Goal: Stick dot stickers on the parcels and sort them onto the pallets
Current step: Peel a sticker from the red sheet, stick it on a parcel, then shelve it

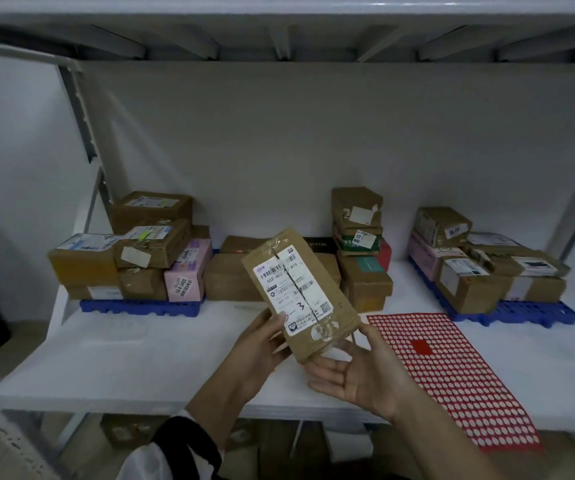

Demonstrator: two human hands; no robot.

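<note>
Head view is showing me a wide white shelf (123, 362) under a grey metal rack, and I am looking down at it from the front. Parcels are sitting in three groups along the back: a left stack (133, 251) on a blue pallet (147, 308), a middle pile (362, 271) standing between the pallets, and a right stack (480, 268) on a second blue pallet (535, 317). A red sticker sheet (452, 375) is lying flat on the right, just in front of that pallet, its near corner hanging over the shelf's front edge. The brown parcel (299, 292) I am working with is being held up above the shelf, tilted, label facing me, and it is blocking part of the middle pile, so I cannot tell whether a pallet sits under that. My left hand (261, 344) is gripping its left edge, thumb on the label. My right hand (355, 372) is lying palm up with fingers spread flat, supporting the lower end
</note>
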